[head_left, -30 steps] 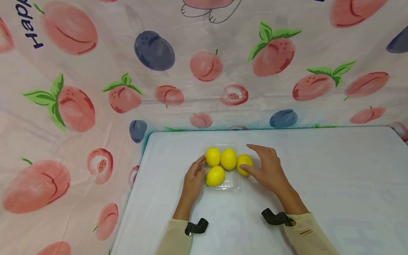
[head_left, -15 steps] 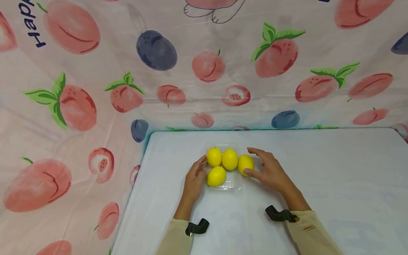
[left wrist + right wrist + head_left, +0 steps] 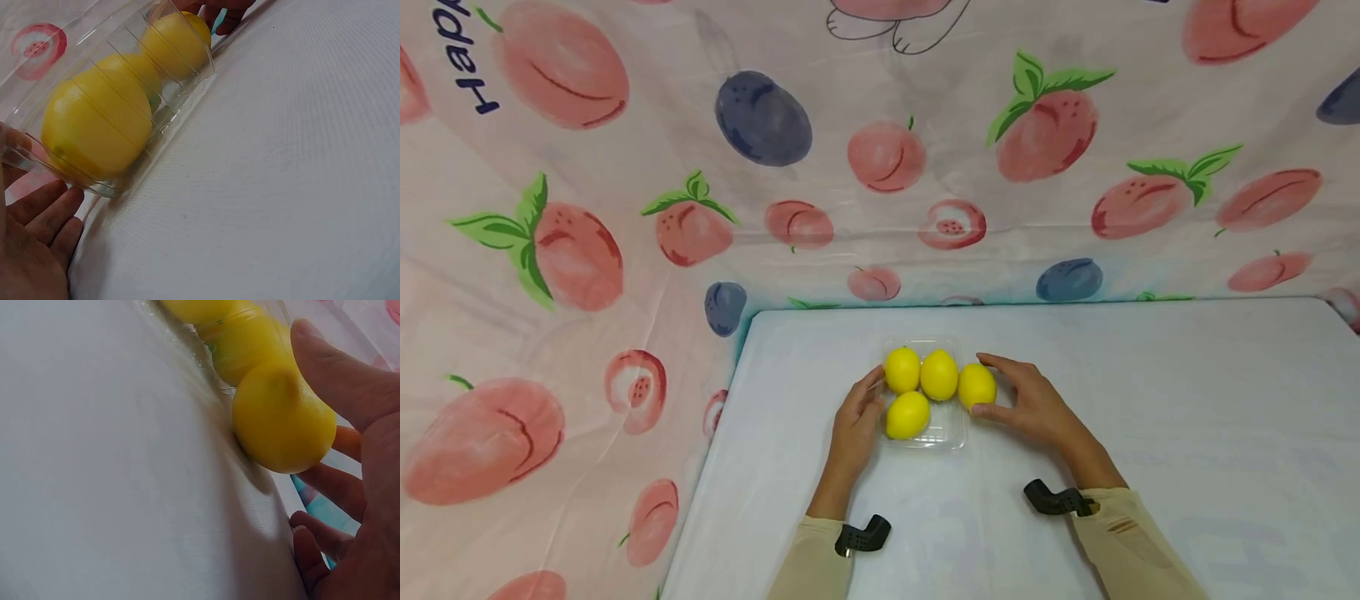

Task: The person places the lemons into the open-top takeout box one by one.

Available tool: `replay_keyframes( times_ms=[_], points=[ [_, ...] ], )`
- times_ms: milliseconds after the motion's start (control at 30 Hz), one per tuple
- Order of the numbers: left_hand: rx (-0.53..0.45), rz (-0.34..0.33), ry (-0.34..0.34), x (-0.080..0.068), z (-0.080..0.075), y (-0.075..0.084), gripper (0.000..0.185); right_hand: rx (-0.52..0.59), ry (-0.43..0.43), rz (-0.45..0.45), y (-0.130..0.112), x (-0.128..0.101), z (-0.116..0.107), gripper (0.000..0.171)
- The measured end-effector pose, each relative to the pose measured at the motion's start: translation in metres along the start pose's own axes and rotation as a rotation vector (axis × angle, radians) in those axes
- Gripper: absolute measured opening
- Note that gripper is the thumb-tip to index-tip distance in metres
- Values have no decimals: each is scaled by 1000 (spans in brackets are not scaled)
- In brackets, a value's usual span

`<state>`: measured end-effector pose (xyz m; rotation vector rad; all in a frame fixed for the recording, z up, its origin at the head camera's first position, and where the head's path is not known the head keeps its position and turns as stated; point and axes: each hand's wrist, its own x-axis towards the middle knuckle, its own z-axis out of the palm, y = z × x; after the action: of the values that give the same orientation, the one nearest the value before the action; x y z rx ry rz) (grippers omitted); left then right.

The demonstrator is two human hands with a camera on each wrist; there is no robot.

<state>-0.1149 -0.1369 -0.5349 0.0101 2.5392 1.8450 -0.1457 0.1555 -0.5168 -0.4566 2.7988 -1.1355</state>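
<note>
My right hand (image 3: 1037,408) curls around a smooth yellow lemon (image 3: 977,386) that sits on the pale blue-white table (image 3: 1150,400), touching the right wall of a shallow clear plastic tray (image 3: 953,436). My thumb presses the near side of this lemon and my index finger arches over its far side; in the right wrist view the thumb (image 3: 337,375) lies flat against the fruit's skin (image 3: 281,422) while my other fingers (image 3: 331,487) curl loosely below it, not touching it.

My left hand (image 3: 856,421) rests on the table at the left edge of the tray, fingers straight and close together, their tips against the tray's left wall near the far-left lemon (image 3: 902,369). In the left wrist view those fingers (image 3: 44,209) lie alongside the ribbed clear wall (image 3: 119,112) rather than around it.

Three more lemons lie inside the tray: the far-left lemon, a far-middle lemon (image 3: 938,374) just beside it, and a near-left lemon (image 3: 907,414) closer to me. The near-right part of the tray shows bare plastic.

A hanging cloth printed with pink peaches and blue plums (image 3: 760,117) surrounds the table on the far and left sides. My beige sleeves (image 3: 1120,542) each carry a black wrist mount (image 3: 861,535).
</note>
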Motion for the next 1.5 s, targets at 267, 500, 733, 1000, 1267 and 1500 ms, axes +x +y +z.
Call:
replay_keyframes(
  times_ms=[267, 500, 733, 1000, 1267, 1500],
  points=[
    [-6, -6, -1, -1, -1, -1, 49, -58, -23, -16, 4, 2, 4, 85],
    [-5, 10, -2, -1, -1, -2, 49, -77, -26, 12, 3, 0, 4, 86],
    [-13, 12, -4, -1, -1, -2, 49, -78, -34, 36, 3, -1, 2, 90],
    [-10, 20, -5, 0, 0, -1, 49, -41, -2, 82, 2, -4, 2, 88],
    [-5, 13, -5, 0, -1, -1, 48, -46, 13, 62, 1, -7, 2, 87],
    [-7, 14, -8, 0, -1, -3, 48, -69, 26, 70, -4, -9, -1, 86]
  ],
)
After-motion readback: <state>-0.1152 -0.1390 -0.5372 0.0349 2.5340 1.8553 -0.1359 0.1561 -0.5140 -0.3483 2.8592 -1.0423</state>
